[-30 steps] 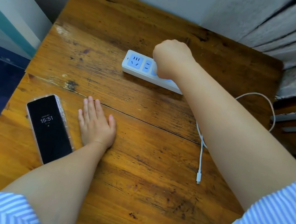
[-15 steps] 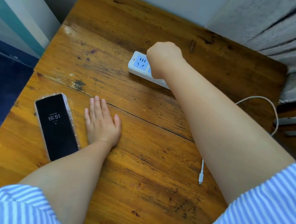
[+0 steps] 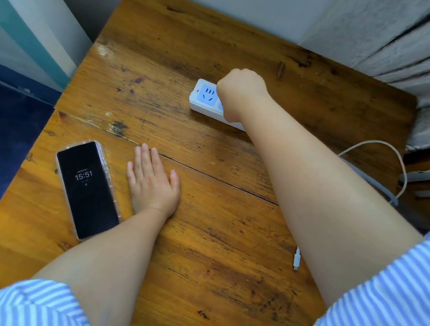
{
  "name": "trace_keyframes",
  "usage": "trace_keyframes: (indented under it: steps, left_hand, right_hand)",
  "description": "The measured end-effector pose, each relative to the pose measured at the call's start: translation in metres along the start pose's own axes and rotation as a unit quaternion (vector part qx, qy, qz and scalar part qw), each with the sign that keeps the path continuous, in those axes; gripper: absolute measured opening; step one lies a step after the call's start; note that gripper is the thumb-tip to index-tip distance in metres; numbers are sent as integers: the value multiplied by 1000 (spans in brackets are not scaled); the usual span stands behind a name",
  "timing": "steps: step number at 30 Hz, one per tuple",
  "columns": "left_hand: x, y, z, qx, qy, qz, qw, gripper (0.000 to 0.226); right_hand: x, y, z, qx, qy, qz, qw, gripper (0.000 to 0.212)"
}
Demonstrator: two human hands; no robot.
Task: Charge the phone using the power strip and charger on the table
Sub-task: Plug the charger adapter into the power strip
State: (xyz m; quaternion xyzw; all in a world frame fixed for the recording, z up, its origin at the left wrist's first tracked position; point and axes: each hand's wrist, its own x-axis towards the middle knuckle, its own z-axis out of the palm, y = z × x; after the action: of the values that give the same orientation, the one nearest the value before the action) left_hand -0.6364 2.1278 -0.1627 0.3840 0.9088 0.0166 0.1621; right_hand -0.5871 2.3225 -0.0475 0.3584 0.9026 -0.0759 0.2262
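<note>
a phone (image 3: 87, 189) in a clear case is lying face up near the left edge of a worn wooden table (image 3: 168, 38), its dark screen showing 15:51, nothing plugged into it; it is sitting within easy reach, probably waiting for the cable. just to its right, the left hand (image 3: 153, 183) is resting flat on the wood, fingers (image 3: 144, 155) spread out straight and gripping nothing, likely bracing the body while the other arm is stretching forward. farther back, toward the middle, a white power strip (image 3: 206, 97) with blue sockets is lying on the table, one free socket showing at its left end. the right hand (image 3: 239, 93) is curled into a closed fist over the strip, hiding the next sockets; it is probably pressing the charger in, but whatever it is holding is hidden. on the right, a white cable (image 3: 394, 160) is looping off the table edge, and its loose connector (image 3: 296, 260) is lying on the wood near the right forearm, well apart from the phone.
</note>
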Motion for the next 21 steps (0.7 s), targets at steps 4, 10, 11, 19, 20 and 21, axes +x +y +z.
trace_keyframes:
  steps: [4,10,11,19,20,21]
  left_hand:
    - [2,0,0,0,5,3,1000,62]
    - [-1,2,2,0,22,5,1000,60]
    - [2,2,2,-1,25,5,1000,59]
    - [-9,4,-4,-27,19,34,999,53]
    - [-13,6,-5,-33,16,37,999,53]
    - [-19,10,-5,-41,11,42,998,54]
  right_hand:
    - [-5,0,5,-1,25,6,1000,33]
    - [-45,4,33,-6,197,-41,979,28]
    - [-54,6,41,8,245,-53,968,25]
    - [-183,31,144,80,239,-29,967,39]
    - [-196,35,154,85,216,-22,972,42]
    - [-208,40,164,92,191,-15,977,47]
